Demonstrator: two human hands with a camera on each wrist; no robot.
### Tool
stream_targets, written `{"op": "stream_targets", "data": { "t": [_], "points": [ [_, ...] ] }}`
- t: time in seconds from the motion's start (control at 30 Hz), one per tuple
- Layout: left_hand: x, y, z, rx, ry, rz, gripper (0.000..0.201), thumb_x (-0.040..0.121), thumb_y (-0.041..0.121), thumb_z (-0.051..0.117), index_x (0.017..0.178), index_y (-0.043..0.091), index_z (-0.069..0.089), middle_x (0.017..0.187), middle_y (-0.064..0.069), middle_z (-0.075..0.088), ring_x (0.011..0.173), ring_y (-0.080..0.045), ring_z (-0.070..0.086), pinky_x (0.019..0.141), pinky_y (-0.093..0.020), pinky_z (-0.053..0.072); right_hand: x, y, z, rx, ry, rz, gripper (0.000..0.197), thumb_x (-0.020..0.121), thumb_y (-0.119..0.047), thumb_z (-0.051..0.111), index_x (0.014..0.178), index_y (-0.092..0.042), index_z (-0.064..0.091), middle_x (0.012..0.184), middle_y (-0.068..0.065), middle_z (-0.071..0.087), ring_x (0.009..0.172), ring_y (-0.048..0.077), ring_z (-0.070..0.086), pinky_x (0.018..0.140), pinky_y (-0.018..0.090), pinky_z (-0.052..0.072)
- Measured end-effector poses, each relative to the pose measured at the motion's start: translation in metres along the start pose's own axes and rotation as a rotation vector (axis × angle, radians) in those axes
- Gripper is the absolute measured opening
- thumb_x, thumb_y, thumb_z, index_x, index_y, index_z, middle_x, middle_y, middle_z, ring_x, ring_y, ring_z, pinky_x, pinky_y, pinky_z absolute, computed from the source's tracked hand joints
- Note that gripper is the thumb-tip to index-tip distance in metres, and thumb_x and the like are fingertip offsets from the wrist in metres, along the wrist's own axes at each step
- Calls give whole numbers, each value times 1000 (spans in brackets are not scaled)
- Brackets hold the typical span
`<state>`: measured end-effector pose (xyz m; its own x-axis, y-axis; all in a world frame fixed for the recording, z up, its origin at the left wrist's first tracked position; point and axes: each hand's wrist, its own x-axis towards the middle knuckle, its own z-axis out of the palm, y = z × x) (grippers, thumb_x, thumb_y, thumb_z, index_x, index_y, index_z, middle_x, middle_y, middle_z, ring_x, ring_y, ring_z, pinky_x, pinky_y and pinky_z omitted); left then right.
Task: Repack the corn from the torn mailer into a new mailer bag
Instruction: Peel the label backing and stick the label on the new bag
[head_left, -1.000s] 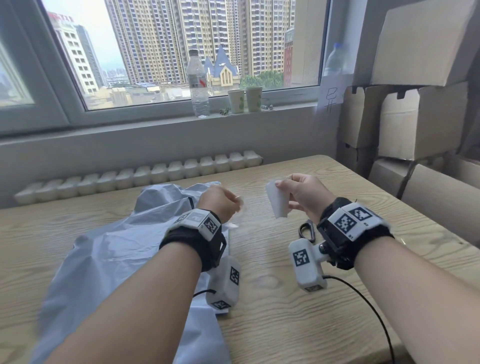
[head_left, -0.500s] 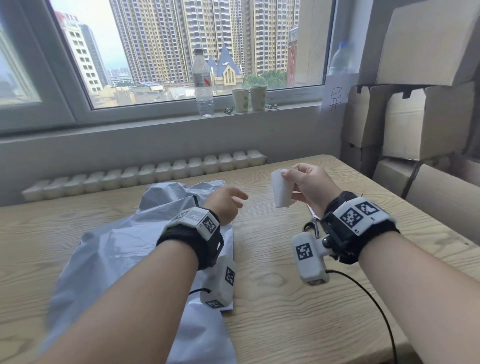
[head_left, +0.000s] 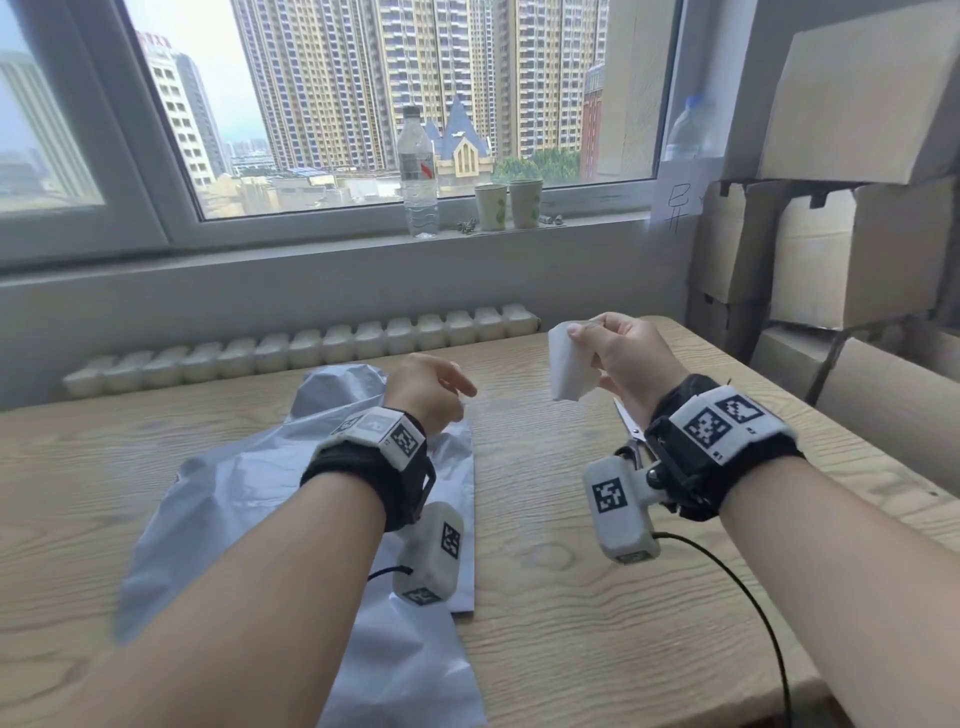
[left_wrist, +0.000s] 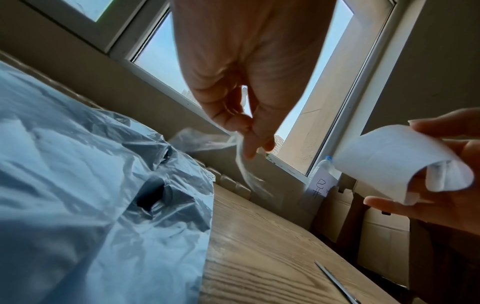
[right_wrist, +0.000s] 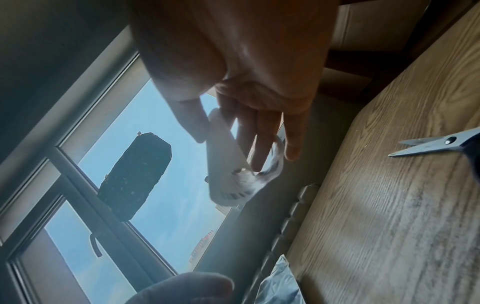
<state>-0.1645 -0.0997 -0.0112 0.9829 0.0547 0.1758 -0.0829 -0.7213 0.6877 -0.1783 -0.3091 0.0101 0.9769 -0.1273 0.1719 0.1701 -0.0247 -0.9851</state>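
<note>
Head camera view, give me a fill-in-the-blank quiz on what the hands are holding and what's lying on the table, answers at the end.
1. The right hand holds a curled white ____ above the table.
2. The left hand pinches a thin strip of clear ____.
3. The scissors lie on the table with their blades ____.
4. The grey mailer bag lies under the ____ forearm.

Answers: label; plastic; open; left
</note>
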Motion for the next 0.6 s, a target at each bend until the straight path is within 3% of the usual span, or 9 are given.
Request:
{"op": "stream_targets", "data": {
  "t": [0.07, 0.17, 0.23, 0.3, 0.37, 0.47, 0.57, 0.6],
  "points": [
    [-3, 0, -2, 29, -63, -34, 43, 72, -13, 60, 84, 26, 73, 94, 2, 64, 81, -6, 59, 58, -14, 43, 0, 0, -1, -2, 3, -3, 24, 90, -16, 59, 67, -16, 52, 73, 1, 53, 73, 18, 49, 72, 38, 42],
    [-5, -1, 1, 47, -270, -28, 57, 70, -15, 65, 114, 22, 69, 123, -4, 61, 116, -15, 56, 84, -25, 51, 0, -1, -1, -6, 5, -3, 24, 90, -16, 59, 67, -16, 52, 74, 1, 53, 74, 19, 48, 71, 37, 42],
    [-6, -3, 4, -33, -296, -42, 59, 72, -15, 67, 122, 18, 64, 126, -7, 62, 117, -17, 58, 95, -31, 52, 0, -2, 0, -9, 0, -3, 24, 90, -16, 59, 67, -16, 51, 73, 1, 52, 71, 18, 48, 68, 36, 42],
    [-3, -5, 9, -128, -234, -44, 50, 75, -7, 72, 117, 18, 65, 117, -7, 65, 99, -15, 66, 88, -31, 55, 0, -3, 1, -3, -9, -6, 23, 90, -16, 59, 69, -15, 52, 74, 2, 52, 70, 17, 48, 66, 36, 43],
    [-2, -5, 13, -156, -192, -47, 40, 76, 3, 75, 112, 18, 67, 106, -5, 65, 85, -12, 66, 74, -23, 56, 0, -3, 0, 5, -14, -4, 21, 91, -16, 58, 70, -15, 52, 77, 2, 53, 72, 17, 49, 69, 37, 44],
    [-3, -6, 20, -249, -217, -136, 29, 80, 1, 73, 108, 2, 68, 101, -14, 70, 78, -16, 67, 72, -21, 57, 0, -1, -2, 31, -20, 12, 20, 91, -15, 58, 72, -14, 52, 78, 4, 54, 74, 19, 50, 68, 36, 44],
    [-3, -16, 23, -173, -215, -199, 21, 77, 9, 78, 98, 7, 74, 90, -5, 72, 65, -5, 59, 52, -14, 49, 0, 5, -1, 38, -35, 38, 17, 91, -14, 57, 75, -14, 53, 80, 4, 56, 71, 18, 53, 61, 30, 47],
    [-3, -21, 23, -141, -212, -215, 20, 75, 12, 80, 95, 11, 76, 88, -1, 71, 64, -3, 55, 52, -15, 45, -1, 8, 0, 38, -38, 44, 17, 91, -14, 57, 75, -14, 52, 80, 4, 56, 71, 17, 54, 59, 28, 48]
  ]
}}
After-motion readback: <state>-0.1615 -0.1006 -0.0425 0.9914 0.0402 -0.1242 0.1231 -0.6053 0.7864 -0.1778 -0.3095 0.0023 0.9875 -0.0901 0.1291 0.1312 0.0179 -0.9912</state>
